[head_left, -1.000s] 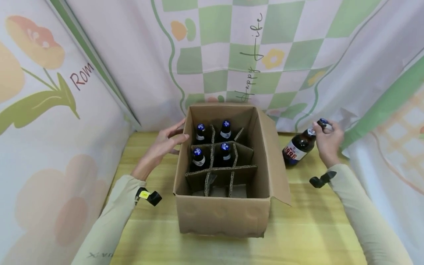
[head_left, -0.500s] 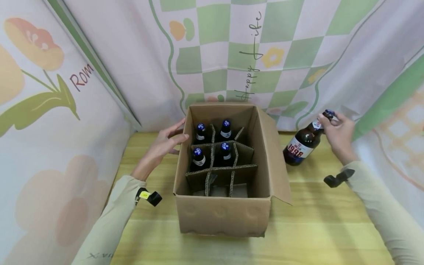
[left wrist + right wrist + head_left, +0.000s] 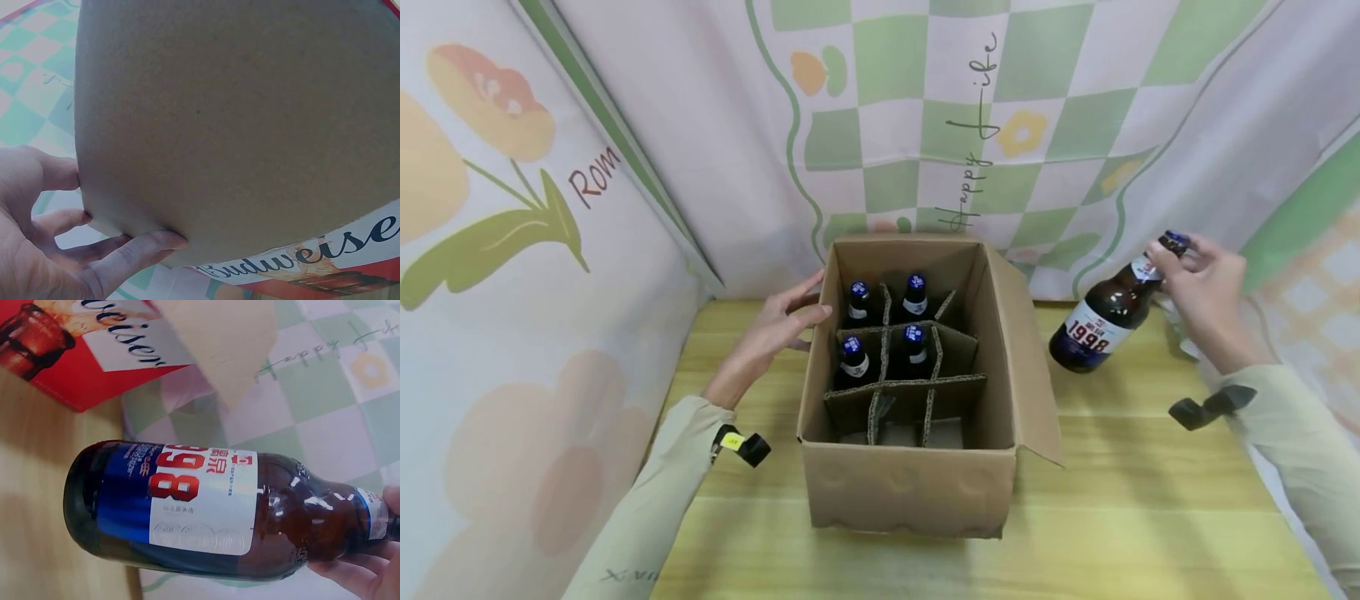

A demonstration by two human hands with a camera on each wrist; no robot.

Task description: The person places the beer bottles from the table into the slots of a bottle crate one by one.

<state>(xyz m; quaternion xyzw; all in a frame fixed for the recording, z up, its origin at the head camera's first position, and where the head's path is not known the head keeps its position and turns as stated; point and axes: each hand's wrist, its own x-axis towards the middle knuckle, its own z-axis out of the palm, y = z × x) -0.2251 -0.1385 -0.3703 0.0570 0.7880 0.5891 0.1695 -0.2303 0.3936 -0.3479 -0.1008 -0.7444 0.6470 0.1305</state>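
Note:
My right hand (image 3: 1210, 292) grips a brown beer bottle (image 3: 1101, 329) by its neck. The bottle leans with its cap towards the upper right and its base towards the box, apparently just above the table. In the right wrist view the white, blue and red label on the bottle (image 3: 206, 500) shows. My left hand (image 3: 775, 329) touches the left side of an open cardboard box (image 3: 906, 492). The left wrist view shows its fingertips against a plain brown flap (image 3: 231, 125). Inside the box, several blue-capped bottles (image 3: 854, 358) stand between cardboard dividers (image 3: 906, 387).
The front row of compartments (image 3: 898, 433) holds no bottle. A folded-out flap (image 3: 1026, 358) sticks out on the box's right side. The box stands on a light wooden table (image 3: 1120, 500). Patterned curtains (image 3: 895, 125) hang behind and at both sides.
My right hand has carried the bottle up and to the right, away from the box, and its label has turned more into view. The left hand and the box have stayed in place.

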